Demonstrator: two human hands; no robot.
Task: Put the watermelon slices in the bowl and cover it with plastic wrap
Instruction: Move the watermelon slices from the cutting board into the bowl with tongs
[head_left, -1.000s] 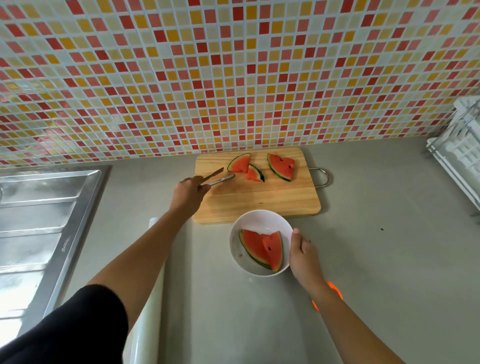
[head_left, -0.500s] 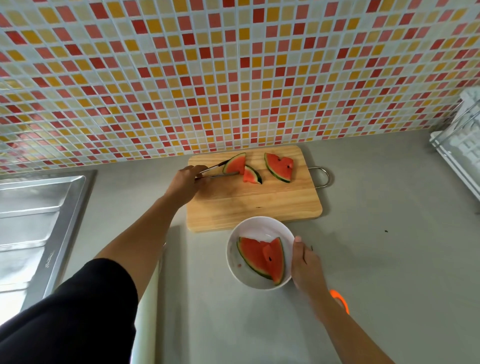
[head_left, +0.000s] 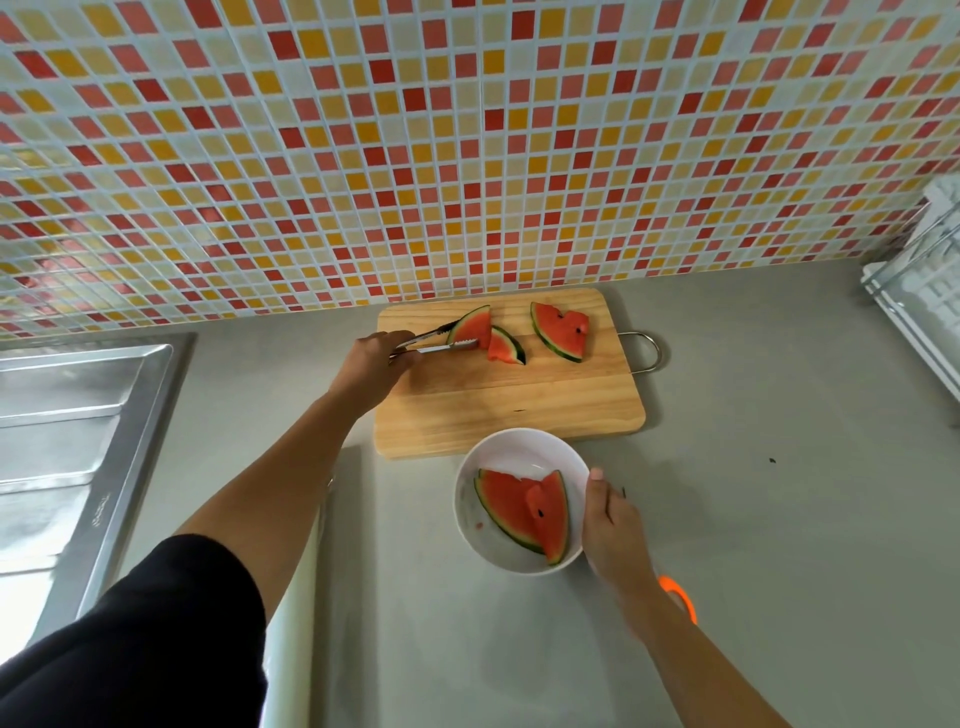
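My left hand grips metal tongs whose jaws close around the leftmost watermelon slice on the wooden cutting board. A small slice lies right beside it, and a larger slice lies further right on the board. The white bowl stands just in front of the board and holds two slices. My right hand rests against the bowl's right rim. A roll of plastic wrap lies on the counter under my left arm, mostly hidden.
A steel sink fills the left side. A white dish rack stands at the right edge. An orange object peeks out behind my right wrist. The tiled wall rises right behind the board.
My left hand moved the tongs forward from short of the slices until the jaws took hold of the leftmost slice. My right hand stayed at the bowl.
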